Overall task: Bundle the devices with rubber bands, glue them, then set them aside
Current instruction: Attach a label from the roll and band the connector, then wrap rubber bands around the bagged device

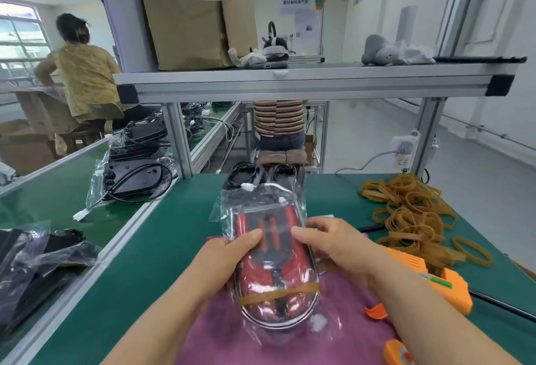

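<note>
**Bagged device in both hands, one band on**

Left hand [232, 251] and right hand [333, 245] both grip the bagged device [275, 263] by its sides, thumbs pressed on top, over the purple cloth [261, 344] on the counter [162, 248]. A rubber band [278, 295] crosses its near end, maybe doubled; glare hides it. Advice: pull the bag flat and tight before glue. The band pile [412, 219] and glue gun [441, 286] lie to the right.

Red-black bagged device [275, 260], rubber band [278, 295] round near end, loose bands [412, 219] heaped right

Device [275, 260]: gripped by left hand [223, 257] and right hand [333, 245].
Rubber bands [412, 219]: piled at its 2 o'clock.
Glue gun [452, 292]: laid at its 3 o'clock.
</note>
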`<state>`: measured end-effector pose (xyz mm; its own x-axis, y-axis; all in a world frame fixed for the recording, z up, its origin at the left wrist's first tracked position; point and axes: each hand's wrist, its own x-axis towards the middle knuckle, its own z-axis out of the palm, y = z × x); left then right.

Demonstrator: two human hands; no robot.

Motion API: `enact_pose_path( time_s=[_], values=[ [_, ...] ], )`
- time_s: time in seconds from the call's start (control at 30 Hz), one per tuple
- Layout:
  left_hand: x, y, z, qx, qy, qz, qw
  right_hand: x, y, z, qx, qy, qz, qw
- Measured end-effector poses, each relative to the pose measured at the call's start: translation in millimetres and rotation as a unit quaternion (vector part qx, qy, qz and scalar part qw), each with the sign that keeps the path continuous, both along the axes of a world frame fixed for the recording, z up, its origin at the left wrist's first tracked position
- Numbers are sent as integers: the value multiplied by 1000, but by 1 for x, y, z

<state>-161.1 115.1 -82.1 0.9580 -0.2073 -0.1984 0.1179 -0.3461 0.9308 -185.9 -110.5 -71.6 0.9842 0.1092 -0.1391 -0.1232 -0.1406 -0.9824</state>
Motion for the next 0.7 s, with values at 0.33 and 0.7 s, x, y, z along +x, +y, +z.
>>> enact_pose_path(
  time_s=[0.33,0.7],
  values=[
    [-12,-9,-22,107,75,-40,991,-2,-9,-29,-136,126,46,981],
    [4,12,-22,222,0,-36,974,22,-92,-1,-374,-59,-236,895]
  ],
)
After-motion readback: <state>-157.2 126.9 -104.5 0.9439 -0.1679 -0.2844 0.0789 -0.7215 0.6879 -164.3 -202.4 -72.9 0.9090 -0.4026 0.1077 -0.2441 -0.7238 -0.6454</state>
